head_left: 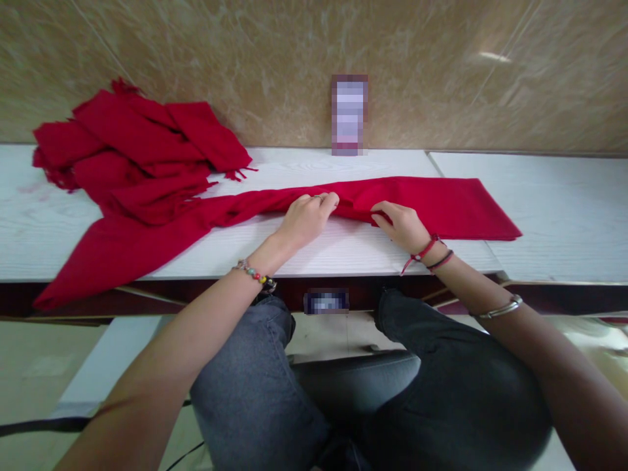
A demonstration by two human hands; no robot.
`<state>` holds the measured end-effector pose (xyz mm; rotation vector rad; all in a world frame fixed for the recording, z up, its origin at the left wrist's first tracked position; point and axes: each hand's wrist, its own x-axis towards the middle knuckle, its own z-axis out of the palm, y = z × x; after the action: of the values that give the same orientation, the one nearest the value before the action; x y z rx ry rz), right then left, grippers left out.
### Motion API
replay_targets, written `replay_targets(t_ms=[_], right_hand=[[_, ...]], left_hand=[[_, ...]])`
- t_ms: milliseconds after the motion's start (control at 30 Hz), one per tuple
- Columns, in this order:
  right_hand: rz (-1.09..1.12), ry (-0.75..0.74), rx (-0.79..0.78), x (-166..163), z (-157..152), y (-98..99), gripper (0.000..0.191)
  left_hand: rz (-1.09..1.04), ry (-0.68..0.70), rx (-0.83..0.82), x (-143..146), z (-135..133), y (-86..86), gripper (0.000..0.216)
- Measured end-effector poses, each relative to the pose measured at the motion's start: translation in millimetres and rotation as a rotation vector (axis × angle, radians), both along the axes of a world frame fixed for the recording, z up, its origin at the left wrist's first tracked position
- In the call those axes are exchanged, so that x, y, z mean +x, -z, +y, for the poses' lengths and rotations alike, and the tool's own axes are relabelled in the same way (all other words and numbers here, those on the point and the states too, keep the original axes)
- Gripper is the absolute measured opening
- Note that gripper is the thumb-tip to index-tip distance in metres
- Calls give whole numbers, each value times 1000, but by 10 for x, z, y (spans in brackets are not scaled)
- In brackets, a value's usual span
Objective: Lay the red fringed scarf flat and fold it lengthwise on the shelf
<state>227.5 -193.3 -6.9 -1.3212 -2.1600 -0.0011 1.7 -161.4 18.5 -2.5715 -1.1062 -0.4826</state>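
Note:
A long red scarf lies along the white table, flat and folded at its right end and bunched narrow toward the left. My left hand is closed on the scarf's near edge around its middle, the cloth gathered under the fingers. A little to the right, my right hand pinches the same near edge between thumb and fingers. Leftward, the scarf widens again and one corner hangs over the table's front edge. A crumpled heap of red fringed cloth lies at the back left, touching the scarf.
The white wood-grain table has a seam right of centre and a marbled wall behind it. A blurred upright object leans at the wall. My legs and a dark stool are below the front edge.

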Motion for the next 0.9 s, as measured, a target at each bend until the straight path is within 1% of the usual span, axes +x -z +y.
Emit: replay_targets(t_ms=[67, 133, 200, 233, 333, 433, 500, 567, 633, 733, 800, 900], right_hand=[[-17, -20, -16, 7, 11, 12, 15], [-37, -68, -38, 15, 17, 19, 17], [-62, -123, -58, 24, 20, 22, 23], [-74, -143, -65, 29, 22, 22, 27], [-102, -160, -86, 40, 31, 29, 33], [-122, -148, -104, 46, 49, 43, 35], [-136, -139, -118, 48, 60, 50, 36], [-150, -134, -134, 50, 66, 50, 37], [-163, -137, -144, 53, 66, 45, 39], [-173, -139, -146, 56, 61, 34, 41], [-167, -139, -140, 53, 57, 30, 41], [-152, -135, -127, 45, 54, 28, 39]], left_hand=[[31, 8, -15, -44, -2, -63, 22], [102, 64, -45, -104, 1, -115, 19], [202, 115, -65, -173, 7, -144, 19], [247, 117, -64, -205, 8, -150, 17], [319, 22, -48, -270, -4, -162, 13], [326, -96, -74, -289, -54, -209, 18], [324, -151, -109, -308, -97, -263, 23], [339, -173, -149, -357, -125, -316, 25], [380, -164, -189, -440, -128, -353, 25], [443, -190, -241, -595, -85, -370, 22], [406, -227, -243, -682, -40, -365, 24], [202, -193, -239, -759, 28, -345, 26]])
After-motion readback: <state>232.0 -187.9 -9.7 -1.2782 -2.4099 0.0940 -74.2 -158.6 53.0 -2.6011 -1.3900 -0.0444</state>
